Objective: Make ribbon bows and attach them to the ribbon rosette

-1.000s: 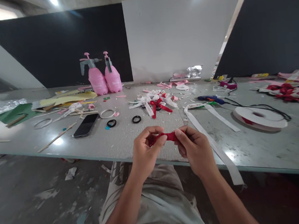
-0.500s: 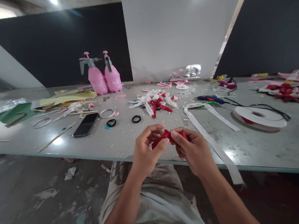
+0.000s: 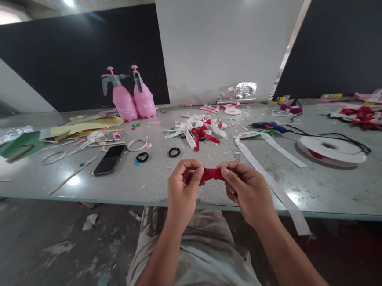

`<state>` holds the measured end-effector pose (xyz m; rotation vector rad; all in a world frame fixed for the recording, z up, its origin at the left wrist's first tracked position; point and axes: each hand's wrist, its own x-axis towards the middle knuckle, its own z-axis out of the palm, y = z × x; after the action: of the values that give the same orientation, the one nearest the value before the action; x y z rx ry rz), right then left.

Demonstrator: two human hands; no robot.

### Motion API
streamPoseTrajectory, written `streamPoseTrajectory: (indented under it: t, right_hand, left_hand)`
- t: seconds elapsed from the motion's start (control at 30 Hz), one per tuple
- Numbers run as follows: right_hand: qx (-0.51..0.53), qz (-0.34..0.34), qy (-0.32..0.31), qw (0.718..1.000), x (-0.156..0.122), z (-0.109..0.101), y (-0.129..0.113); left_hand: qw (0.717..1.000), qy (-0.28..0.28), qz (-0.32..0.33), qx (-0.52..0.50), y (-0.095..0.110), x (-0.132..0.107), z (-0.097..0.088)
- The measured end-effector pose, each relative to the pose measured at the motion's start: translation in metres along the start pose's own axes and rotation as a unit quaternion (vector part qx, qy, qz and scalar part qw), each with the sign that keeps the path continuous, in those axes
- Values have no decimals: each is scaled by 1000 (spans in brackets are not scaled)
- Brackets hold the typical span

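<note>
A short piece of red ribbon (image 3: 212,174) is stretched between my two hands, just above the table's front edge. My left hand (image 3: 185,187) pinches its left end between thumb and fingers. At the other end, my right hand (image 3: 244,187) grips it the same way. The fingers hide both ends of the ribbon. Beyond my hands lies a pile of white and red ribbon bows (image 3: 200,131). A long white ribbon (image 3: 262,172) runs past my right hand and hangs over the table's edge.
Black rings (image 3: 174,152) and a phone (image 3: 109,160) lie to the left. Two pink spray bottles (image 3: 124,103) stand at the back. On the right are a glue gun (image 3: 269,126), its cable, a ribbon spool (image 3: 332,148) and more red and white bows (image 3: 366,118).
The red ribbon was bunched into a bow-like shape at its middle; now it is drawn out flatter. My left fingers have closed on its left end, and my hands are slightly farther apart.
</note>
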<state>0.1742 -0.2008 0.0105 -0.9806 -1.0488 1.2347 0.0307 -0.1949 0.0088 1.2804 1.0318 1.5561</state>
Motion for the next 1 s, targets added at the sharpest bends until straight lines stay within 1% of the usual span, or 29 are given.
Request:
streamPoseTrajectory:
  t: [0.17, 0.27, 0.37, 0.47, 0.57, 0.63, 0.83, 1.0]
  right_hand:
    - [12, -26, 51, 998, 2, -1, 5]
    - [30, -38, 67, 997, 3, -2, 8]
    - [24, -47, 58, 997, 2, -4, 9]
    - [-23, -52, 12, 998, 1, -5, 7]
    - [-99, -52, -42, 993, 0, -5, 4]
    - [-123, -48, -51, 990, 0, -4, 3]
    - [-58, -30, -19, 998, 3, -5, 8]
    - [-41, -24, -23, 999, 3, -6, 11]
  left_hand:
    - [999, 29, 12, 28, -3, 1, 1]
    - [998, 45, 22, 29, -6, 0, 1]
    - [998, 54, 36, 24, -7, -1, 1]
    - [997, 55, 48, 27, -7, -1, 2]
    - [997, 47, 57, 36, -7, -1, 3]
    - [997, 39, 61, 32, -7, -1, 3]
    - [998, -34, 54, -25, -6, -6, -1]
    - [997, -34, 66, -24, -7, -7, -2]
